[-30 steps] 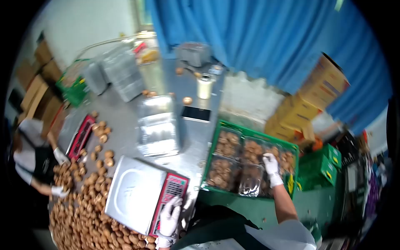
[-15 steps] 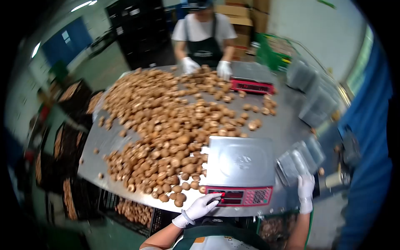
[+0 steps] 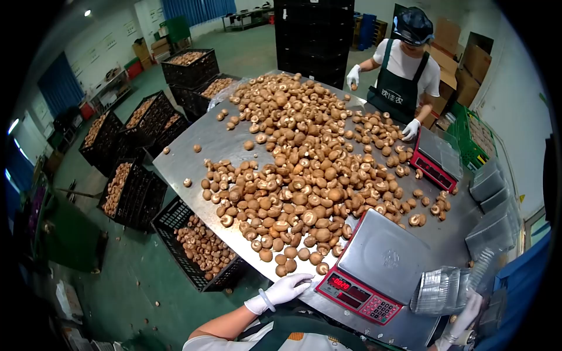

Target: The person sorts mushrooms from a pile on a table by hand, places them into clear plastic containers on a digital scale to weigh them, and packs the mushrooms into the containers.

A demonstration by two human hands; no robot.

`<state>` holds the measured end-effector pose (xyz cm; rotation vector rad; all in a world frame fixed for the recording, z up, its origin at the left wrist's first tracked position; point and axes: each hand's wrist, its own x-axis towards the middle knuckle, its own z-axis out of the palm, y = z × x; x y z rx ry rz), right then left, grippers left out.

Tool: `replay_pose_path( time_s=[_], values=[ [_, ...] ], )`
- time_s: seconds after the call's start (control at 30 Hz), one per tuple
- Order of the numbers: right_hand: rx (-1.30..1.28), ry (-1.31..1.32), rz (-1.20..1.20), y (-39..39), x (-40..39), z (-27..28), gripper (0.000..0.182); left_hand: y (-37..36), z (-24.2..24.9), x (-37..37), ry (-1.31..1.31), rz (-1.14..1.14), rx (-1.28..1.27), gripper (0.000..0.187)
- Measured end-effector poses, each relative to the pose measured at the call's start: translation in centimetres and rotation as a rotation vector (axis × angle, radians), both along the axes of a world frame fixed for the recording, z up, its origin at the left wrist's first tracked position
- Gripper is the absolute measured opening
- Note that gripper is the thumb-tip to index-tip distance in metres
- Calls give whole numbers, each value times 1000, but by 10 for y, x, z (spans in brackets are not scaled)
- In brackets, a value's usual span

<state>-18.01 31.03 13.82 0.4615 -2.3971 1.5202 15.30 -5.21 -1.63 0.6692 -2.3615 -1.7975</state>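
My white-gloved left hand [image 3: 287,291] lies at the near table edge, fingers stretched out, holding nothing. Just right of its fingertips stands a red-framed weighing scale [image 3: 383,257] with a lit red display and a bare metal pan. Loose brown mushrooms [image 3: 304,199] are heaped across the table, several close to that hand. At the lower right, my gloved right hand [image 3: 466,316] is closed at the lower end of a tilted clear plastic container [image 3: 483,272]; its fingertips are partly hard to make out. More clear plastic containers [image 3: 442,291] lie stacked between it and the scale.
Across the metal table [image 3: 187,158], a co-worker [image 3: 404,76] in a dark apron holds a mushroom beside a second scale [image 3: 436,158]. Black crates of mushrooms [image 3: 199,245] stand on the floor at left. Further clear containers [image 3: 494,199] line the right side, near a green crate [image 3: 471,137].
My view has turned left, so the table appears rotated. My left hand has come off the scale's display panel. A clear container now stands apart from the stack at my right hand.
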Motion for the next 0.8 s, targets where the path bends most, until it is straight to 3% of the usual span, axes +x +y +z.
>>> replay_pose_path(
  time_s=[0.03, 0.07, 0.1, 0.13, 0.2, 0.3, 0.37, 0.43, 0.5, 0.57, 0.63, 0.7, 0.73, 0.8],
  values=[
    [244, 135, 94, -18, 8, -1, 19, 1, -1, -1, -2, 8, 5, 37],
    [296, 71, 167, -38, 18, -3, 16, 1, 0, -2, 4, -7, -10, 37],
    [493, 260, 245, -56, 28, -13, 13, 0, 0, -3, 10, -24, -27, 37],
    [582, 285, 417, -80, 39, -10, 9, -4, 7, -3, -23, -60, -35, 38],
    [612, 232, 533, -97, 51, -39, 3, -9, 7, 3, 0, -56, -7, 39],
    [732, 274, 681, -100, 60, -72, 9, -25, 8, 15, 19, -39, -27, 41],
    [749, 265, 699, -122, 81, -46, 16, -39, 8, 28, 15, 17, -21, 40],
    [632, 275, 415, -140, 105, -24, 26, -54, 12, 41, -21, 32, -47, 39],
    [539, 298, 385, -164, 122, -11, 26, -73, 12, 56, -37, 73, 7, 38],
    [383, -97, 634, -190, 140, -6, 23, -96, 17, 69, 2, 90, 39, 37],
    [391, -271, 832, -235, 173, -10, 10, -124, 17, 81, 30, 82, 41, 37],
    [605, -537, 1130, -257, 198, -27, 13, -150, 12, 92, 20, 109, 63, 37],
    [611, -502, 1314, -266, 208, -43, 16, -162, 15, 97, 17, 121, 94, 37],
    [599, -634, 1432, -268, 231, -76, 19, -186, 13, 107, 38, 127, 76, 37]
  ],
)
